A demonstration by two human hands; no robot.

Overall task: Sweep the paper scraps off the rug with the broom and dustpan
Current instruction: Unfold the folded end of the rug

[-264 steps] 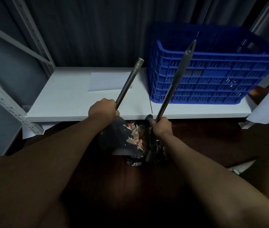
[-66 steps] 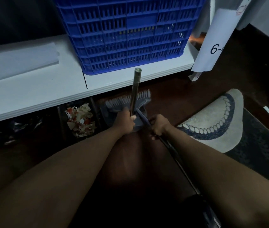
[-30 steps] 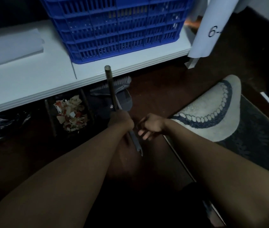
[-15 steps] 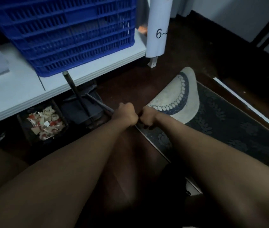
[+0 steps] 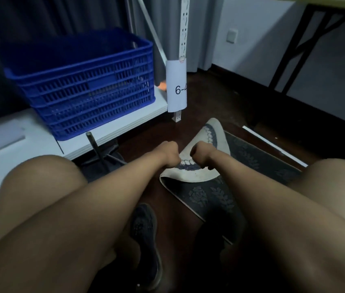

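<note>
Two fists, left hand (image 5: 168,150) and right hand (image 5: 201,152), are curled, nothing seen held. The rug (image 5: 216,193) looks limp; its folded corner is best pinched.

Left hand (image 5: 168,151) and right hand (image 5: 201,152) fisted, side by side.

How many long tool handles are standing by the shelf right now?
2: one metal handle rising in front of the shelf edge, below the blue crate; one thinner handle slanting low beside it. Others may be hidden.

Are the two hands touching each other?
Apart. The head view shows the left hand and right hand as curled fists side by side, with a strip of folded-back rug visible between them.
</note>
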